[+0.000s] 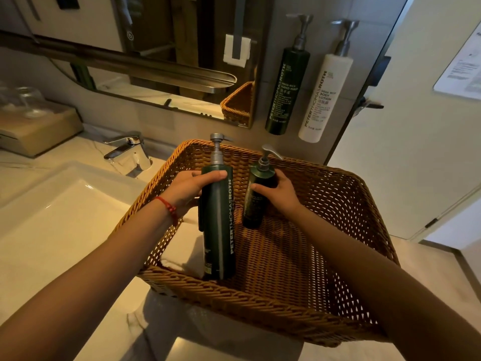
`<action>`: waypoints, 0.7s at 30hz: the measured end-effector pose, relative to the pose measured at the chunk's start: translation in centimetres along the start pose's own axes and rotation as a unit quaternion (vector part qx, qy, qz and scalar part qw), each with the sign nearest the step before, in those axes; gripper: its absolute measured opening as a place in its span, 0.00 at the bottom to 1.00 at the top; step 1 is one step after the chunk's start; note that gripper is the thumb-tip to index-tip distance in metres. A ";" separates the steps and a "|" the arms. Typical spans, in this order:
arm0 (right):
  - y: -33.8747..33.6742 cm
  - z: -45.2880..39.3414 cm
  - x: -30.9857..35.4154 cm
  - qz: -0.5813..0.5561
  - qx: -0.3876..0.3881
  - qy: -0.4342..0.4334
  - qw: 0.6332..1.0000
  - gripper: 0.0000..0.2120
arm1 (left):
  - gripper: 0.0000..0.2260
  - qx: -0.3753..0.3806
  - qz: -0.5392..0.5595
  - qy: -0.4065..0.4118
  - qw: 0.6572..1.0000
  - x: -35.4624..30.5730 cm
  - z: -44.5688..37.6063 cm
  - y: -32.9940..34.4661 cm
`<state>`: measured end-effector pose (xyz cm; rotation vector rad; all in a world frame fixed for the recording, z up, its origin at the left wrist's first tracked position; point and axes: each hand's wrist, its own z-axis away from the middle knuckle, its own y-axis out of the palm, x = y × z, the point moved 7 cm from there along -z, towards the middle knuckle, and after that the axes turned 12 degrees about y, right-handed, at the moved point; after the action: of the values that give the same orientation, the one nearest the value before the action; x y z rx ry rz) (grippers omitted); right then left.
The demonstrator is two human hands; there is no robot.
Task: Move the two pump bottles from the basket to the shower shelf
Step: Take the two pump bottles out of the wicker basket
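Observation:
A brown wicker basket [338,230] sits on the marble counter in front of me. Two dark green pump bottles stand upright inside it. My left hand [187,190] is wrapped around the upper part of the taller bottle [218,230], which stands at the basket's left side. My right hand [279,194] grips the shorter bottle [256,201], which stands further back. Both bottles have grey pump heads. A folded white towel [184,248] lies in the basket's left corner, beside the taller bottle.
A white sink [59,209] and chrome tap [127,148] lie to the left. Above is a mirror [156,48]. On the wall at the back right hang a dark hand wash bottle [286,84] and a white lotion bottle [325,95]. A door [416,126] stands right.

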<state>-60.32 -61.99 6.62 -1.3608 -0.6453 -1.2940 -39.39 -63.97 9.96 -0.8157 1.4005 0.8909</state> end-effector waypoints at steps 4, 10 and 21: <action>-0.7 0.1 0.3 0.000 -0.003 -0.006 1.000 0.26 | 0.18 -0.011 0.001 -0.005 1.000 0.1 -0.1 -0.2; -2.9 2.2 1.7 0.004 0.004 -0.012 1.000 0.14 | 0.19 -0.007 0.006 0.002 1.000 0.0 -0.2 0.0; -8.0 8.7 8.6 -0.058 -0.095 -0.070 0.991 0.14 | 0.22 0.023 0.051 0.062 0.997 -4.7 0.8 1.4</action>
<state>-62.49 -54.35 18.89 -1.6008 -0.7216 -1.3891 -40.11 -62.83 14.72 -0.7808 1.5774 0.8945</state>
